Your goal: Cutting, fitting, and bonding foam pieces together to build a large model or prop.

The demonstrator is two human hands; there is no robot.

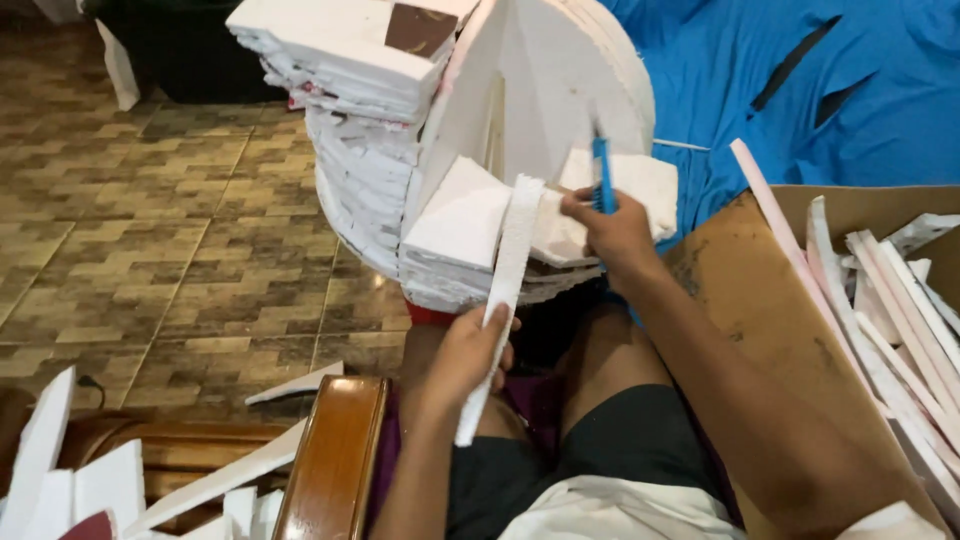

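My left hand (462, 357) grips a long thin white foam strip (505, 285) that runs up from my lap toward a stack of white foam pieces (455, 215). My right hand (612, 232) holds a blue-handled cutter (601, 172), its tip up against a tall white foam wedge (545, 90) standing on the stack. The strip's top end lies beside my right hand's fingers.
A cardboard box (760, 290) at right holds several white foam strips (900, 300). Blue cloth (800, 80) lies behind it. A wooden chair arm (335, 450) and foam offcuts (70, 480) sit at lower left. Tiled floor (150, 220) spreads to the left.
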